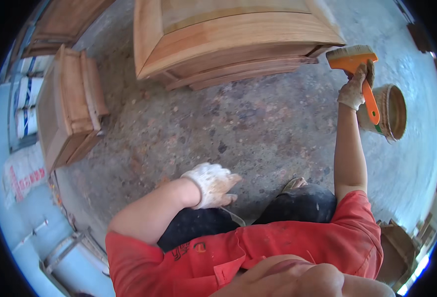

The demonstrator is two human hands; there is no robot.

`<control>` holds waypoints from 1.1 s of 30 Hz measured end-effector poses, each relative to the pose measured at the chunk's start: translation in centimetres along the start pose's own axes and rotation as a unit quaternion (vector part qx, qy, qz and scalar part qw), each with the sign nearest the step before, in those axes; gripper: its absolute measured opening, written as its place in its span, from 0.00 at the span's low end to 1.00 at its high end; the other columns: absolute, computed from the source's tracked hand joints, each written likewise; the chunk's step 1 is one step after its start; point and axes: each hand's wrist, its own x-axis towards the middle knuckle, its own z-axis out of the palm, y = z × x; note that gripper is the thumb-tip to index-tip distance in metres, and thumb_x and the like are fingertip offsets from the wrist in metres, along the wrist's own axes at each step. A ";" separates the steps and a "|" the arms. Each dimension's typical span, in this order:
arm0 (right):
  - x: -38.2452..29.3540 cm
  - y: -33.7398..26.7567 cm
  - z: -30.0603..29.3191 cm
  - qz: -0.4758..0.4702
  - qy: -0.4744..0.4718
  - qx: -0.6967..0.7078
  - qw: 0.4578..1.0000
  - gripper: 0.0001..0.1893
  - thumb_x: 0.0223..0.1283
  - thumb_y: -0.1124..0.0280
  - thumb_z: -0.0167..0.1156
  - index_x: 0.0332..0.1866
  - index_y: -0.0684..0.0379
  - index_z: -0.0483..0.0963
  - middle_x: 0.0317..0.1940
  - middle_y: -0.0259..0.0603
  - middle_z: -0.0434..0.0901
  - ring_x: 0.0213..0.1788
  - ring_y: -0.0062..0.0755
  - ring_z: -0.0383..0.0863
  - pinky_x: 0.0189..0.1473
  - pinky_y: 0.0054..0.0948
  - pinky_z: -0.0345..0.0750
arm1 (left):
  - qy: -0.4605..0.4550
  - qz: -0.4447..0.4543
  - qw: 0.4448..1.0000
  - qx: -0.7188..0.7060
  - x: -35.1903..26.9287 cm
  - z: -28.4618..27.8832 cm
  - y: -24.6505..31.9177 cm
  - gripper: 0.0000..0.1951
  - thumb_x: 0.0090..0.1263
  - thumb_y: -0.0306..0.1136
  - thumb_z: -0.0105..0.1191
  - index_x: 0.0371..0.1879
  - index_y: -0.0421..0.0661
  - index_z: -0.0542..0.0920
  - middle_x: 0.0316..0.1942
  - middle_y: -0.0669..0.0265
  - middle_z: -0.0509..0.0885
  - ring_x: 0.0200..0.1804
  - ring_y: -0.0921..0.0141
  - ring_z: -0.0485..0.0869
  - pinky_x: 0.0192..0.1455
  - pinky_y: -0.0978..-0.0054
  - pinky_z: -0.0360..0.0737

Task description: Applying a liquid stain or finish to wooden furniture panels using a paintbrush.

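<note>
My right hand (358,83), in a stained white work glove, grips a wide flat paintbrush (370,102) by its orange plastic handle. The pale bristles point up and away from me, close to the right corner of a wooden cabinet (237,33), whose framed panel faces up. Just right of the glove is a bucket (389,111) with a crusted rim; its open mouth is turned to the right in view. My left hand (212,185), gloved too and brown on thumb and finger, hovers over or rests on my left knee, holding nothing.
A smaller wooden cabinet (70,107) stands at the left. Behind it are white tubs (27,104) and a white woven sack (25,170) with red print. Wooden panels (64,22) lean at the top left. A carton (396,248) sits behind my right shoulder. Paint spots the concrete floor (222,122).
</note>
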 end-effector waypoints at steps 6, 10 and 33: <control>-12.5 -0.8 6.7 -0.344 -0.383 -0.130 0.847 0.17 0.50 0.82 0.71 0.47 0.60 0.80 0.44 0.48 0.78 0.39 0.38 0.79 0.39 0.29 0.79 | -0.056 0.003 0.998 -0.011 0.6 -0.8 2.4 0.21 0.67 0.45 0.52 0.52 0.43 0.80 0.39 0.53 0.88 0.42 0.50 0.85 0.46 0.56 0.81; -18.9 -1.7 13.9 -0.335 -0.502 -0.114 0.789 0.15 0.47 0.81 0.71 0.43 0.60 0.82 0.42 0.47 0.78 0.37 0.39 0.78 0.37 0.31 0.77 | -0.045 0.047 0.997 -0.040 -0.2 0.5 2.8 0.17 0.66 0.43 0.53 0.45 0.43 0.81 0.33 0.54 0.88 0.37 0.50 0.85 0.42 0.56 0.82; -3.8 0.7 -1.8 -0.242 -0.350 -0.319 0.847 0.10 0.53 0.78 0.70 0.42 0.59 0.84 0.33 0.43 0.79 0.32 0.34 0.77 0.32 0.28 0.75 | 0.040 0.155 0.987 -0.017 -1.4 0.6 2.1 0.15 0.66 0.43 0.54 0.43 0.44 0.81 0.36 0.56 0.87 0.41 0.53 0.85 0.45 0.58 0.81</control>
